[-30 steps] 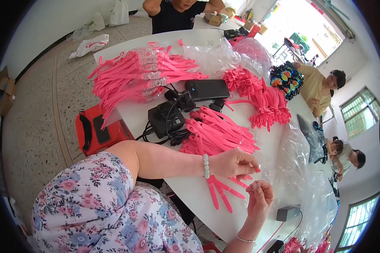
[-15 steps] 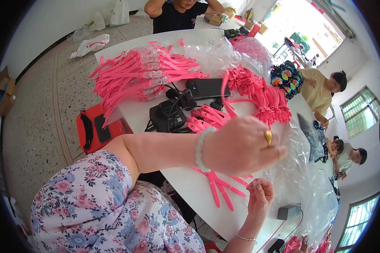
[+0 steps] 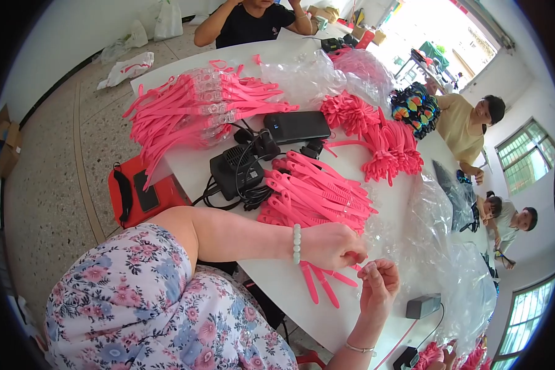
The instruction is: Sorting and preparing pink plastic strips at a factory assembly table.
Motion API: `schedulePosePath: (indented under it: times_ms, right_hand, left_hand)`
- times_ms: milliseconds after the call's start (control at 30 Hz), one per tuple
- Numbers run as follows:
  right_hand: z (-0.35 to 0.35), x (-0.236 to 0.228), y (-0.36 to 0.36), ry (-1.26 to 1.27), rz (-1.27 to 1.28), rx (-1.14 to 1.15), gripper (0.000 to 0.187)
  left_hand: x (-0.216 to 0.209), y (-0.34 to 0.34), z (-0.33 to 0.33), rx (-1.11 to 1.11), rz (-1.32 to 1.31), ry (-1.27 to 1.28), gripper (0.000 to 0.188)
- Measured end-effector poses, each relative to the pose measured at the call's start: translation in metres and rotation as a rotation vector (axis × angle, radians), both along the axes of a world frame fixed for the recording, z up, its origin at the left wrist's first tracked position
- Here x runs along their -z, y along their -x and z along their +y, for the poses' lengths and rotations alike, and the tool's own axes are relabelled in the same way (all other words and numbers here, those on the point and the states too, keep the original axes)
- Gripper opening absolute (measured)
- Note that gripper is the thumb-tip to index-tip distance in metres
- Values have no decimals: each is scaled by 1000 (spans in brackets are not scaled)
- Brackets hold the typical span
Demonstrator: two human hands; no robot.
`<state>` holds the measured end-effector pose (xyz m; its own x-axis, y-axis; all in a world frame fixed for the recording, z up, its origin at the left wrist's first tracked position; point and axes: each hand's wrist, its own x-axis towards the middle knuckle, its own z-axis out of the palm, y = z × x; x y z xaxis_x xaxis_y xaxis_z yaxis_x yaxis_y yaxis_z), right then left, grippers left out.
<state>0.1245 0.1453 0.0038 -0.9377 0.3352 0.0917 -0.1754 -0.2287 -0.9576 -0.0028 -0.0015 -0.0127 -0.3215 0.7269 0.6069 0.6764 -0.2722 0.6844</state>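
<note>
My left hand (image 3: 334,246), with a pale beaded bracelet on its wrist, is closed in a pinch over the table's near part. Just below and to the right, my right hand (image 3: 379,287) is also pinched, thumb against finger, its tips close to the left hand's. Whatever lies between the fingertips is too small to make out. Behind my left hand spreads a pile of pink straps (image 3: 320,191) with notched ends. A few pink strap ends (image 3: 319,283) stick out from beneath my left wrist.
A black power bank (image 3: 297,127) and a black charger (image 3: 235,172) with cables lie beyond the straps. Pink straps with clear buckles (image 3: 209,108) are heaped at the far left. Clear plastic bags (image 3: 435,228) cover the right side. Several people sit around the table.
My left hand has come down and drawn back toward my right hand, uncovering the pile of straps. An upright pink strap near it is gone from view. My right hand has barely moved.
</note>
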Motion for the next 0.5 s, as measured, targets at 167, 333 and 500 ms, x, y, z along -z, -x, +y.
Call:
schedulePosePath:
  times_ms: [167,333,500]
  right_hand:
    - [-4,0,2,-68,-49,10,14]
    - [-3,6,0,-95,-56,-8,17]
    - [-3,6,0,-107,-90,-42,17]
  left_hand:
    - [-8,-4,-8,107,-91,130,16]
    - [-3,-2,-6,144,-256,45,14]
    - [-6,0,-6,167,-276,108,15]
